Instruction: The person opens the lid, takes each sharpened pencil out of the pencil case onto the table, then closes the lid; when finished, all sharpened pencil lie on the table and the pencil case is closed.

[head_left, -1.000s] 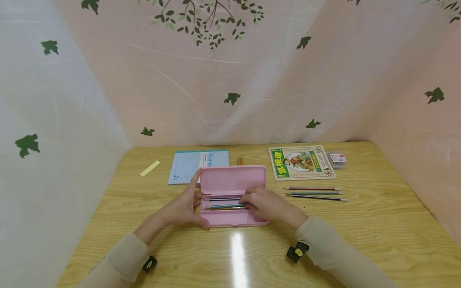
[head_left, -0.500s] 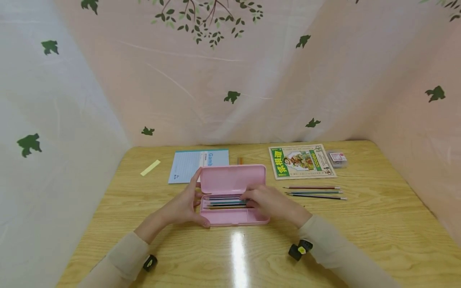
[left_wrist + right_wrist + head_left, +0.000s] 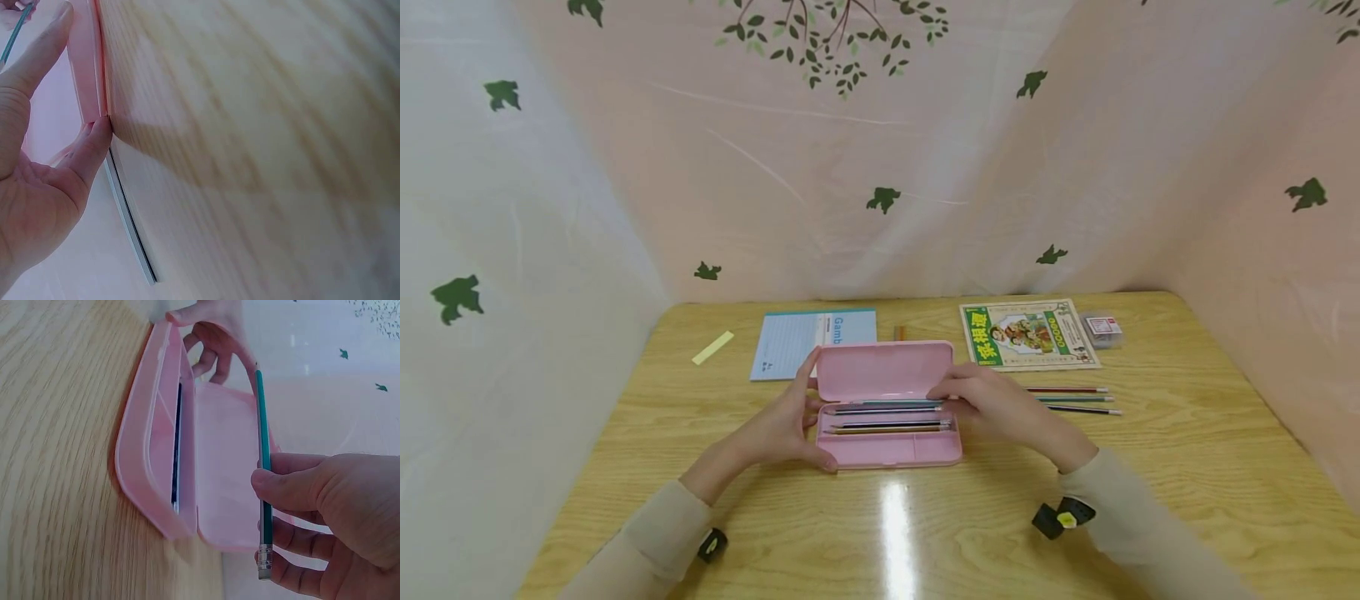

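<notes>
A pink pencil case point(image 3: 865, 452) lies with its lid raised, with several pencils point(image 3: 887, 429) in its long compartment. My left hand point(image 3: 775, 432) holds the case's left end, thumb at the front corner and index finger up along the lid. At the right end, my right hand point(image 3: 1000, 408) pinches a green pencil point(image 3: 264, 419) near its eraser end, between thumb and fingers. In the right wrist view that pencil is raised in front of the open lid point(image 3: 225, 462), its eraser toward the bottom.
Right of the case lie more pencils point(image 3: 1078, 399), partly hidden by my right hand. Behind are a blue notebook point(image 3: 786, 342), an illustrated booklet point(image 3: 1026, 335) and a small clear packet point(image 3: 1103, 329). A yellow strip point(image 3: 712, 348) lies at the left.
My right hand has come up and to the right from inside the case, now with the green pencil pinched in it. The left hand has stayed at the case's left end.
</notes>
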`<control>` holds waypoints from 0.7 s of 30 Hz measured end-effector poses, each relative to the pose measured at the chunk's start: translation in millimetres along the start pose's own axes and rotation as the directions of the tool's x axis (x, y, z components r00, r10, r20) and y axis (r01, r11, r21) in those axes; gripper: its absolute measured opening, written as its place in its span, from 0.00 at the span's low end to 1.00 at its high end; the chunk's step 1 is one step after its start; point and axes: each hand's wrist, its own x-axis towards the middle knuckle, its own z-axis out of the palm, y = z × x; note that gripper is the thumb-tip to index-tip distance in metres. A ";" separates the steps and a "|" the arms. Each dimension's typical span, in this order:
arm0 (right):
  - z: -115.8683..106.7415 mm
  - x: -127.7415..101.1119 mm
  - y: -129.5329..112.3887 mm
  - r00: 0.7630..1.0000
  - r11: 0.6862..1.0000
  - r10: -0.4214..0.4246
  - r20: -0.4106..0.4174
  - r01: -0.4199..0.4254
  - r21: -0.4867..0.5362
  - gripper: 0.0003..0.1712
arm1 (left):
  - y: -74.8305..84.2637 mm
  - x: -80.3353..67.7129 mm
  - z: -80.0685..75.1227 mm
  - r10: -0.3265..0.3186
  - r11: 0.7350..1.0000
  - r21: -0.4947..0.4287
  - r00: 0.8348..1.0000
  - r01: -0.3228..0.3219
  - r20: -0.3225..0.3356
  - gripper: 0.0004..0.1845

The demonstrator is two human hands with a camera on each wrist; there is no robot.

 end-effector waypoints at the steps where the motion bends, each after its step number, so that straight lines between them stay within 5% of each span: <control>1: -1.8 -3.2 2.4 1.000 1.000 0.001 -0.008 -0.002 -0.006 0.12 | -0.1 0.2 -0.1 0.002 1.000 -0.003 1.000 -0.002 0.001 0.85; 13: -10.5 -49.5 42.3 0.993 0.994 0.095 -0.067 -0.099 -0.055 0.13 | -1.4 0.1 -0.9 0.013 1.000 0.009 1.000 -0.013 0.002 0.84; 21: -12.5 -84.2 68.5 0.987 0.983 0.077 -0.141 -0.099 -0.156 0.16 | -3.5 -0.5 -0.7 0.020 1.000 -0.006 1.000 -0.020 0.005 0.83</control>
